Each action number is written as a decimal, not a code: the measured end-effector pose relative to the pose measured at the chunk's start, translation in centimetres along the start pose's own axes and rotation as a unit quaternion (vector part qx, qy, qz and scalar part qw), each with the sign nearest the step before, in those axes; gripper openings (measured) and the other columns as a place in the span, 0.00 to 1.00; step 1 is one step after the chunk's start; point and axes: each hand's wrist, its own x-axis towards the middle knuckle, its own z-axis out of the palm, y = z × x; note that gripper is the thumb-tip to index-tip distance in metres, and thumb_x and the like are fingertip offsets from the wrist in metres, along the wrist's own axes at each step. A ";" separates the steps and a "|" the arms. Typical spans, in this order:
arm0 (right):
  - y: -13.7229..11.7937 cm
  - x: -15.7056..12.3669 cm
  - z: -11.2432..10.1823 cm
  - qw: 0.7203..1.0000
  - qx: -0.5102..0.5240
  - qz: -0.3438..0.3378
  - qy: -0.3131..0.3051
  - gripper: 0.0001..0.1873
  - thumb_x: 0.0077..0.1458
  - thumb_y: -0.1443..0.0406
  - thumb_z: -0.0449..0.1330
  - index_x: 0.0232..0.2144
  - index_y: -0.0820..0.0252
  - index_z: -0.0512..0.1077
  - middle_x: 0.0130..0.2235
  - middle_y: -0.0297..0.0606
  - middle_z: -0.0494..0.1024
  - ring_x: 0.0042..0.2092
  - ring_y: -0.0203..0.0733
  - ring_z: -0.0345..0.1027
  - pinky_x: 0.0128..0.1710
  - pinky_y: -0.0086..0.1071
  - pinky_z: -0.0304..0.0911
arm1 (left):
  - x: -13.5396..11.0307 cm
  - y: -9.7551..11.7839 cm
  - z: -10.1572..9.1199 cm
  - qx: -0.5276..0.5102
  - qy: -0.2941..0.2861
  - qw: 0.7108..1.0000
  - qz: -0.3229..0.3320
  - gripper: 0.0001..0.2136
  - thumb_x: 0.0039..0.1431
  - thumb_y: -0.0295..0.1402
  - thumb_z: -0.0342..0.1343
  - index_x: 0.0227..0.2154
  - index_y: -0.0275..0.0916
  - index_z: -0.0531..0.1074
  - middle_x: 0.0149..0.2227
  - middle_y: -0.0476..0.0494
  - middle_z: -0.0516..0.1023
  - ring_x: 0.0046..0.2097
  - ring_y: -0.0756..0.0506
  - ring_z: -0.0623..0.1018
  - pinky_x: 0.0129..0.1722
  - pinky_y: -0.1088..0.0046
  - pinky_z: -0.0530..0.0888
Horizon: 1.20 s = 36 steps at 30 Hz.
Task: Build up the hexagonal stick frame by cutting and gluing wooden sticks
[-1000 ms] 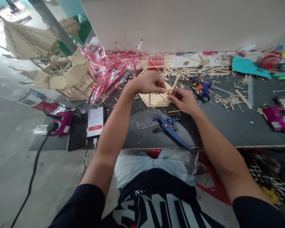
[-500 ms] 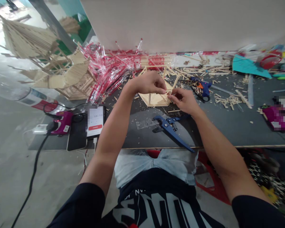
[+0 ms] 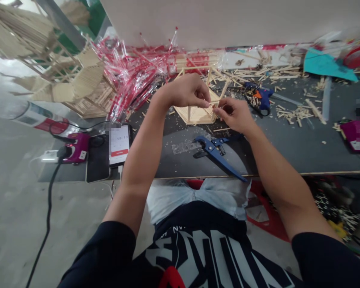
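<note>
A small wooden stick frame with a many-sided base point(image 3: 195, 117) and thin uprights stands on the dark table. My left hand point(image 3: 193, 91) reaches over it, closed, pinching a short wooden stick point(image 3: 214, 102) between thumb and finger. On the other side, my right hand point(image 3: 235, 114) is closed too, its fingertips on the stick's right end at the frame's near right corner. Fingers partly hide the spot where stick and frame meet. Closer to me lie a blue ratchet cutter point(image 3: 220, 158) and a clear ruler point(image 3: 184, 147).
Right of the frame lies a blue glue gun point(image 3: 262, 98) among stick offcuts point(image 3: 297, 116). Red plastic wrappers point(image 3: 138, 76) pile up behind. To the left are a phone point(image 3: 120, 144), a purple power strip point(image 3: 78, 148), a plastic bottle point(image 3: 39, 116) and a larger stick model point(image 3: 78, 84).
The whole view has shifted a little, so the table sits higher in it. Both hands keep their hold at the same corner of the frame, with hardly any visible movement.
</note>
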 end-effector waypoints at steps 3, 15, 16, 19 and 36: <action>0.2 0.0 -0.1 1.000 -0.003 -0.005 -0.004 0.22 0.59 0.42 0.62 0.33 0.53 0.71 0.22 0.31 0.67 0.24 0.37 0.61 0.28 0.37 0.58 | -0.1 0.2 -0.1 -0.003 0.004 1.000 -0.007 0.14 0.54 0.41 0.65 0.38 0.37 0.86 0.30 0.43 0.84 0.37 0.44 0.81 0.37 0.70 0.73; -0.6 -0.1 -0.1 1.000 -0.026 0.003 -0.005 0.21 0.60 0.44 0.61 0.33 0.53 0.71 0.24 0.32 0.67 0.25 0.38 0.61 0.30 0.38 0.61 | 0.0 -0.2 -0.3 -0.006 0.001 1.000 -0.006 0.13 0.53 0.41 0.66 0.37 0.39 0.86 0.29 0.43 0.84 0.36 0.43 0.81 0.37 0.68 0.73; -0.8 -0.1 -0.1 1.000 -0.029 0.003 -0.001 0.21 0.60 0.43 0.61 0.32 0.53 0.70 0.24 0.32 0.67 0.25 0.38 0.60 0.30 0.38 0.61 | 0.0 -0.4 -0.2 -0.007 0.004 1.000 -0.002 0.13 0.53 0.41 0.65 0.37 0.39 0.86 0.28 0.44 0.84 0.36 0.43 0.81 0.37 0.68 0.73; -1.2 0.0 -0.2 1.000 -0.029 0.007 0.004 0.22 0.59 0.42 0.61 0.31 0.53 0.69 0.23 0.32 0.66 0.24 0.36 0.58 0.28 0.37 0.60 | 0.0 -0.7 -0.1 -0.002 0.009 1.000 0.004 0.14 0.54 0.42 0.64 0.37 0.38 0.85 0.27 0.45 0.83 0.36 0.44 0.81 0.38 0.69 0.72; -1.0 0.2 -0.5 1.000 -0.003 0.014 -0.023 0.11 0.57 0.54 0.63 0.31 0.52 0.69 0.21 0.28 0.65 0.24 0.36 0.60 0.29 0.35 0.60 | 0.1 0.2 0.2 0.018 0.016 0.999 0.021 0.12 0.53 0.40 0.63 0.35 0.38 0.85 0.22 0.49 0.81 0.29 0.49 0.77 0.37 0.73 0.71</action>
